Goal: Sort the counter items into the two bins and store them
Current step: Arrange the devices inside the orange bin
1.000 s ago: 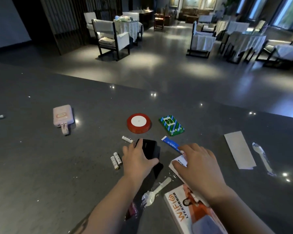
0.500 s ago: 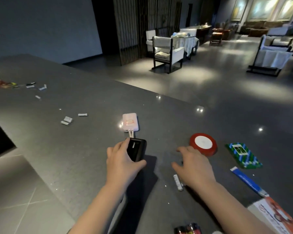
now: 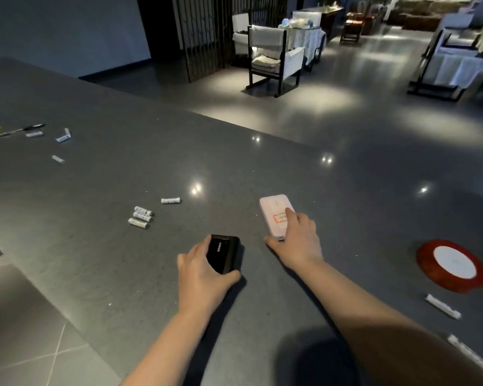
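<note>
Our left hand (image 3: 204,277) holds a black box (image 3: 224,253) and our right hand (image 3: 297,240) touches a pink box (image 3: 273,215) on the gray counter (image 3: 95,218), with chairs (image 3: 273,55) behind.

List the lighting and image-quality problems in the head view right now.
Head view: dim room, with small ceiling-light glints on the dark counter; wide-angle bending of the counter edge; dark shadow under the right hand and forearm; the ribbon spool and the batteries are slightly soft; the black power bank in the left hand stays readable, its white logo visible.
</note>
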A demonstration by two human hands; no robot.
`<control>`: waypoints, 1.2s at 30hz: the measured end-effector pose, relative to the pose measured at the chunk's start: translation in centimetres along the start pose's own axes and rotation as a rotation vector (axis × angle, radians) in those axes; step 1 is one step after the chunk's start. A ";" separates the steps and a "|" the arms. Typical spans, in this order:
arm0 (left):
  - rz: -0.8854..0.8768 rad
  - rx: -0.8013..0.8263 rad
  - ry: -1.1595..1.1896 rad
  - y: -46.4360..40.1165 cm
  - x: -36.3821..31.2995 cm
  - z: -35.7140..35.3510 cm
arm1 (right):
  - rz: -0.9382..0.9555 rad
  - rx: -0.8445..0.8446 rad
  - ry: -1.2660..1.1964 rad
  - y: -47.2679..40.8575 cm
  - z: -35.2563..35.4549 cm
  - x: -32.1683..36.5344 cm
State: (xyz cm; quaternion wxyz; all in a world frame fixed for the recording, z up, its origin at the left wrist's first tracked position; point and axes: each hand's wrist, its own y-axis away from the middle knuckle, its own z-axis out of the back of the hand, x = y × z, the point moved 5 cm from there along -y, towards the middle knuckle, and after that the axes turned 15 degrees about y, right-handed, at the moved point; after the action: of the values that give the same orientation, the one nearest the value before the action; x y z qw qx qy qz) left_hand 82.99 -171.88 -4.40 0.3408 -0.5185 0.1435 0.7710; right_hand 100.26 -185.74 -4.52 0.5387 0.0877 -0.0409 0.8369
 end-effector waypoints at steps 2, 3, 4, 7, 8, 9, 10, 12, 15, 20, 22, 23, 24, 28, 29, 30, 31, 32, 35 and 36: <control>-0.001 0.025 -0.020 -1.1 1.0 0.0 | -0.051 -0.017 0.071 -1.3 -0.4 0.6; -0.006 0.034 -0.035 -1.7 1.3 0.0 | -0.072 -0.033 0.098 -2.0 -0.5 0.8; -0.011 0.044 -0.049 -2.2 1.5 0.0 | -0.091 -0.045 0.116 -2.7 -0.6 0.9; -0.042 0.100 -0.094 -3.2 1.7 -0.3 | -0.135 -0.079 0.131 -4.1 -0.9 1.4; -0.055 0.117 -0.105 -3.3 1.8 -0.3 | -0.148 -0.099 0.137 -4.3 -1.0 1.4; -0.064 0.128 -0.103 -3.3 1.9 -0.3 | -0.161 -0.119 0.146 -4.5 -1.1 1.5; -0.067 0.139 -0.092 -3.3 2.1 -0.3 | -0.171 -0.132 0.156 -4.6 -1.2 1.4; -0.072 0.158 -0.062 -3.2 2.4 -0.2 | -0.174 -0.137 0.172 -4.6 -1.3 1.2; -0.080 0.158 -0.023 -3.2 2.4 -0.1 | -0.178 -0.119 0.151 -4.4 -1.1 0.7; -0.046 0.133 0.056 -3.4 2.2 0.1 | -0.213 -0.114 -0.026 -0.3 -0.4 -0.6; -0.058 0.149 0.075 -3.1 1.4 -0.4 | -0.217 -0.158 -0.116 2.1 0.5 -1.4; -0.072 0.164 0.085 -2.8 0.7 -0.8 | -0.217 -0.191 -0.155 3.3 1.3 -1.8; -0.091 0.178 0.096 -2.4 -0.1 -1.3 | -0.217 -0.230 -0.185 4.4 2.2 -2.2; -0.206 0.212 0.203 0.1 -5.2 -3.7 | -0.222 -0.375 -0.260 8.8 6.5 -5.0; -0.238 0.223 0.232 0.9 -6.6 -4.4 | -0.231 -0.413 -0.271 10.1 7.6 -6.1; -0.274 0.238 0.255 1.8 -8.2 -5.1 | -0.245 -0.455 -0.275 11.4 8.6 -7.4; -0.312 0.255 0.273 2.8 -9.8 -6.0 | -0.267 -0.498 -0.269 13.0 9.6 -8.8; -0.351 0.275 0.292 4.0 -11.4 -6.9 | -0.295 -0.535 -0.254 14.6 10.6 -10.4; -0.446 0.363 0.372 8.9 -16.3 -10.2 | -0.419 -0.627 -0.204 20.7 12.8 -16.0; -0.473 0.403 0.397 10.9 -17.9 -11.3 | -0.467 -0.664 -0.198 23.2 13.5 -18.1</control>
State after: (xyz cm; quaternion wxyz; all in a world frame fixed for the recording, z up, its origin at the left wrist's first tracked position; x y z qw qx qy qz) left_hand 87.68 -193.06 5.43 0.5702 -0.5993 0.2321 0.5116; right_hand 87.89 -213.74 5.89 0.7065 -0.0041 -0.3391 0.6212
